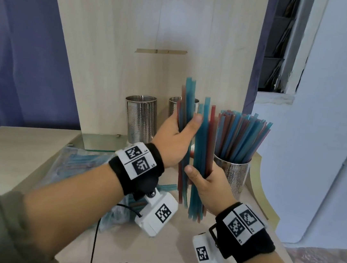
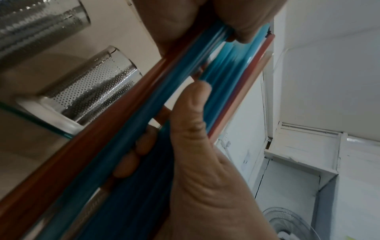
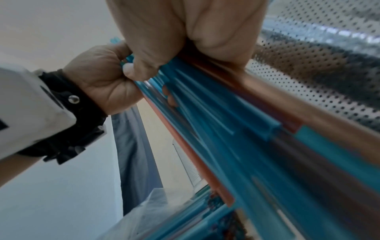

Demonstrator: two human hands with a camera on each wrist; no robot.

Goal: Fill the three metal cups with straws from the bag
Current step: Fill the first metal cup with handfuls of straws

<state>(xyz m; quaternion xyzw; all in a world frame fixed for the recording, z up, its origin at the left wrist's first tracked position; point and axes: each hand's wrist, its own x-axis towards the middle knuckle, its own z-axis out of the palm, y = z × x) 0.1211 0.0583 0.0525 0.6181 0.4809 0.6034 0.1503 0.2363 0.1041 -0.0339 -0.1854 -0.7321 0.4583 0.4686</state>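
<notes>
One perforated metal cup at the right of the tabletop already brims with straws; two cups behind look empty. The left hand and right hand each grip blue and red straws upright above the bag, which holds more.

Soft daylight is filling the head view evenly, casting only faint shadows, and the wide lens is bending the wall edges at the frame's sides. Small highlights are glinting on the perforated metal cup. Both wrist views are looking dimmer and are smearing with motion blur along the straws, the nearest ones going fully out of focus.
</notes>
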